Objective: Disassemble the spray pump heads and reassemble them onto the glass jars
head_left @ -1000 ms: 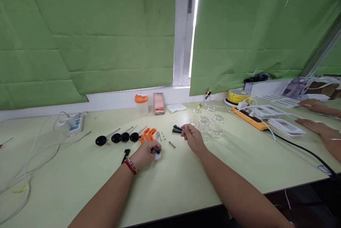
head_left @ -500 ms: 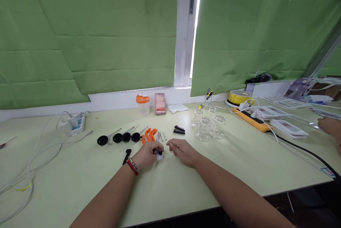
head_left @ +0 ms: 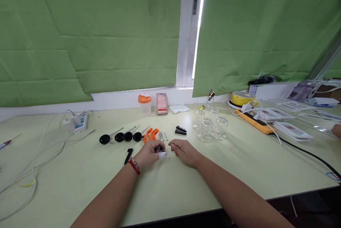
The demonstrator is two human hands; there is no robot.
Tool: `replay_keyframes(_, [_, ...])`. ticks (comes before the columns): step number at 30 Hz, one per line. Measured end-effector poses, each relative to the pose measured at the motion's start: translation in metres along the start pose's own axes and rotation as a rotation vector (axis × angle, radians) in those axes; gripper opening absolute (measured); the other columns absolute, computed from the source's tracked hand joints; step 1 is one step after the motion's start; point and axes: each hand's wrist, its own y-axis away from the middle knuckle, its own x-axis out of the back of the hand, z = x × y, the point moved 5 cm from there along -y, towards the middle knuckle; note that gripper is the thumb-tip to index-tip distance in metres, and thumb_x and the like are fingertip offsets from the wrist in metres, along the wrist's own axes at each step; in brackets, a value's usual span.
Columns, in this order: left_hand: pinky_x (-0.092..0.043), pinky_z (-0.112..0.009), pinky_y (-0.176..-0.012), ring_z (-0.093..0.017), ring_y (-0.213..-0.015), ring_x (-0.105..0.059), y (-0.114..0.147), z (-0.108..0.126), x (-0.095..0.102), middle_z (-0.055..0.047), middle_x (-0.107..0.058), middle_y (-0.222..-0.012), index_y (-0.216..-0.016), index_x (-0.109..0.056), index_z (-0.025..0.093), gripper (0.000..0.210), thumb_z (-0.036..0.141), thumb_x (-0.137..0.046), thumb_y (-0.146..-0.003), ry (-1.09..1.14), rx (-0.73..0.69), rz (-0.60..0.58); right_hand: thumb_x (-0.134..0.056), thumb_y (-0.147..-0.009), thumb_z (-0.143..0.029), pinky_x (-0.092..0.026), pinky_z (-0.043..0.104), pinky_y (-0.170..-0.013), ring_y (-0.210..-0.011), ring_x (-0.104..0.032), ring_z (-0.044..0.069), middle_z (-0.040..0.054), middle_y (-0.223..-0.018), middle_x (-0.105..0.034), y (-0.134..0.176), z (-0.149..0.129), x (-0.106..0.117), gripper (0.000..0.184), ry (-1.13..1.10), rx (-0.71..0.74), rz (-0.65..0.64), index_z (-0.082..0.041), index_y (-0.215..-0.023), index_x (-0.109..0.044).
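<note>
My left hand (head_left: 149, 154) pinches a small black part (head_left: 160, 148) between thumb and fingers; white wrapping covers the thumb tip. Just to its right, my right hand (head_left: 185, 152) has its fingers curled together. Whether something tiny sits in that pinch is hidden. A black L-shaped piece (head_left: 128, 156) lies by my left wrist. Beyond the left hand are orange angled pieces (head_left: 152, 134), thin metal rods (head_left: 160, 136) and tiny metal bits (head_left: 165, 136). Two black toothed pieces (head_left: 180, 130) rest beyond my right hand. Several black discs (head_left: 104, 139) with metal shafts lie farther left.
Clear glass jars (head_left: 207, 130) stand right of centre, one holding screwdrivers (head_left: 210, 95). An orange-lidded cup (head_left: 144, 105) is at the back. White cables (head_left: 34, 164) and a power strip (head_left: 81, 123) lie left. An orange power strip (head_left: 255, 121) and another person's hand (head_left: 337, 130) are right.
The camera view has shifted slightly. The black part in my left hand has turned a little. At the far right, the other person's hand has moved mostly out of view.
</note>
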Motion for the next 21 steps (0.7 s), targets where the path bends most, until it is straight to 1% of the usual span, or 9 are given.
replay_keyframes(2, [-0.043,-0.028,-0.058,-0.011,-0.058,-0.047,0.0,0.002,0.001,0.003,-0.051,-0.066,-0.078,-0.058,0.018,0.014,0.027,-0.064,-0.068,0.07,0.025,0.017,-0.046,-0.086,-0.03,-0.045,0.027,-0.063,-0.063,-0.053,0.013,0.0021,-0.079,-0.062,0.0,0.002,-0.001,0.027,0.001,0.0,0.006,-0.02,-0.106,-0.062])
replay_keyframes(5, [-0.045,-0.03,-0.057,-0.011,-0.055,-0.05,-0.001,0.002,-0.001,0.003,-0.052,-0.062,-0.079,-0.052,0.019,0.012,0.027,-0.059,-0.073,0.168,0.077,0.038,-0.055,-0.079,-0.024,-0.046,0.028,-0.068,-0.07,-0.056,0.014,0.0028,-0.083,-0.064,-0.001,0.006,-0.004,0.031,-0.07,0.001,0.002,-0.02,-0.11,-0.061])
replay_keyframes(7, [-0.045,-0.03,-0.057,-0.012,-0.054,-0.052,-0.002,0.0,-0.003,0.003,-0.051,-0.059,-0.079,-0.048,0.02,0.012,0.028,-0.055,-0.076,0.225,0.108,0.047,-0.058,-0.076,-0.022,-0.047,0.029,-0.069,-0.071,-0.057,0.014,0.0024,-0.085,-0.064,-0.001,0.009,-0.007,0.033,-0.163,-0.013,0.001,-0.02,-0.11,-0.061])
replay_keyframes(10, [-0.045,-0.03,-0.054,-0.014,-0.058,-0.054,-0.003,-0.004,-0.008,0.002,-0.052,-0.063,-0.082,-0.043,0.022,0.015,0.034,-0.05,-0.08,0.306,0.153,0.05,-0.061,-0.074,-0.025,-0.048,0.029,-0.067,-0.066,-0.057,0.012,0.0009,-0.082,-0.063,-0.001,0.011,-0.008,0.028,-0.331,-0.05,0.033,-0.02,-0.102,-0.062])
replay_keyframes(12, [-0.043,-0.03,-0.051,-0.014,-0.058,-0.054,-0.003,-0.008,-0.011,0.0,-0.053,-0.069,-0.084,-0.041,0.022,0.019,0.039,-0.047,-0.081,0.349,0.183,0.042,-0.064,-0.073,-0.028,-0.049,0.029,-0.065,-0.063,-0.058,0.012,-0.0003,-0.076,-0.062,-0.002,0.008,-0.008,0.025,-0.438,-0.065,0.065,-0.019,-0.096,-0.063])
replay_keyframes(15, [-0.037,-0.026,-0.045,-0.012,-0.054,-0.05,-0.003,-0.014,-0.016,-0.001,-0.054,-0.075,-0.085,-0.04,0.022,0.025,0.046,-0.046,-0.081,0.386,0.222,0.024,-0.07,-0.071,-0.032,-0.05,0.029,-0.063,-0.062,-0.06,0.012,-0.0012,-0.07,-0.062,-0.003,-0.001,-0.006,0.027,-0.555,-0.054,0.111,-0.017,-0.091,-0.062])
replay_keyframes(18, [-0.032,-0.023,-0.042,-0.01,-0.051,-0.046,-0.003,-0.019,-0.02,0.0,-0.052,-0.074,-0.085,-0.041,0.022,0.029,0.05,-0.047,-0.081,0.411,0.238,0.004,-0.072,-0.07,-0.034,-0.05,0.03,-0.063,-0.063,-0.062,0.013,0.0001,-0.07,-0.065,-0.004,-0.008,-0.005,0.028,-0.637,-0.046,0.126,-0.017,-0.09,-0.062])
replay_keyframes(21, [-0.032,-0.023,-0.043,-0.01,-0.052,-0.045,-0.004,-0.021,-0.023,0.0,-0.053,-0.073,-0.086,-0.042,0.021,0.031,0.052,-0.046,-0.082,0.437,0.235,-0.013,-0.073,-0.069,-0.033,-0.05,0.029,-0.063,-0.062,-0.063,0.013,0.0014,-0.071,-0.067,-0.004,-0.011,-0.008,0.028,-0.694,-0.066,0.115,-0.016,-0.089,-0.062])
